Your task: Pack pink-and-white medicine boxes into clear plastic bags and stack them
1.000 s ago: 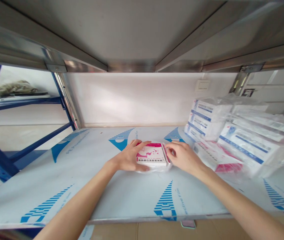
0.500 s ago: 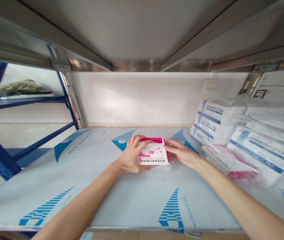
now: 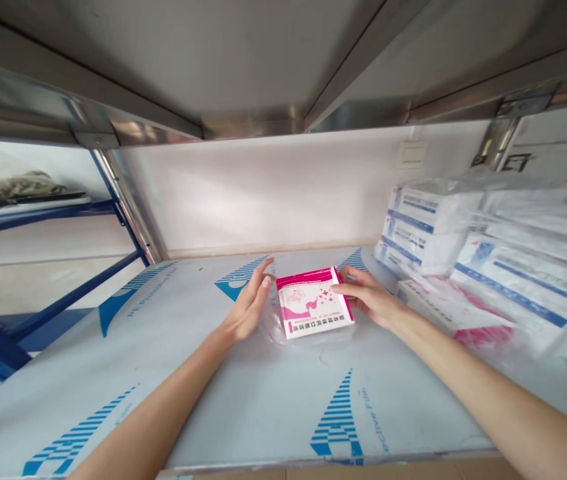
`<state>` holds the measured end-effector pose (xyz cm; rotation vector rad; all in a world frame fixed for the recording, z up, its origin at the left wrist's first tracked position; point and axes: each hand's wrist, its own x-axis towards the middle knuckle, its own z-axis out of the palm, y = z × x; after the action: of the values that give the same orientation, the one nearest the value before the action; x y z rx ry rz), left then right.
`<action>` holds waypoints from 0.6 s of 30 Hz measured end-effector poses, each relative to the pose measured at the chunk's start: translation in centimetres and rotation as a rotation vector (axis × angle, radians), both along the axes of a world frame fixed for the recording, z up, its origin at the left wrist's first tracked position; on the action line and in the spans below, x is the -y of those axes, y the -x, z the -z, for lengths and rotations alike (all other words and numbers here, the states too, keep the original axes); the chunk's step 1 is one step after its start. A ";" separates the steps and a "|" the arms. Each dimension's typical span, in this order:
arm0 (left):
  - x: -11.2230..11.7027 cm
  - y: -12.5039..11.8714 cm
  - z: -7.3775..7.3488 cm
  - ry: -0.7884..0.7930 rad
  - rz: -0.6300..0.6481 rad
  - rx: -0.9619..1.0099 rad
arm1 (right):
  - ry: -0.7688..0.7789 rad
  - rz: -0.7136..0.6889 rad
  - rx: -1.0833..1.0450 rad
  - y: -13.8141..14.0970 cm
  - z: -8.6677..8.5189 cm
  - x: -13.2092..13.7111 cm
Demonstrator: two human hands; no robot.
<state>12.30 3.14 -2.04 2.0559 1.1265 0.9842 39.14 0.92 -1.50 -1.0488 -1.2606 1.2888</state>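
Metal shelf (image 3: 163,373) holds a tilted pink box (image 3: 313,303). Its right edge is pinched by the right hand (image 3: 370,300); the left hand (image 3: 246,310) is spread open just beside it

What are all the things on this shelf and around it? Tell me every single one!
pink box: one, pink and white, mid-shelf, tilted
clear wrap: one, see-through, under the pink box
blue-white boxes: several, plastic-wrapped, stacked at right
pink pack: one, pink and white, in plastic, in front of the stack
shelf: one, pale grey with blue print
top shelf: one, grey metal, overhead
switch: one, white, back wall
blue rack: one, blue, far left
left hand: one, open, by the box's left edge
right hand: one, gripping the box's right edge
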 end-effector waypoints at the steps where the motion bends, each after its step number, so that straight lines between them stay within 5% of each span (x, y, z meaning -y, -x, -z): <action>1: -0.1 -0.1 0.0 0.004 -0.027 -0.001 | 0.006 -0.016 -0.014 -0.1 0.1 0.0; 9: 0.4 -0.1 -1.1 -0.205 -0.180 0.096 | -0.083 0.053 -0.216 0.2 -0.6 0.3; 14: 1.3 -0.9 -1.8 -0.157 0.160 0.118 | -0.235 0.136 -0.112 0.8 -1.0 0.9; 18: 0.9 -1.6 -0.8 -0.311 0.074 -0.029 | -0.299 0.083 -0.027 1.4 -0.7 1.2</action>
<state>13.93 2.23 -1.21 2.3445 0.9516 1.1558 37.72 -0.26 -0.83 -0.8568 -1.3272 1.0111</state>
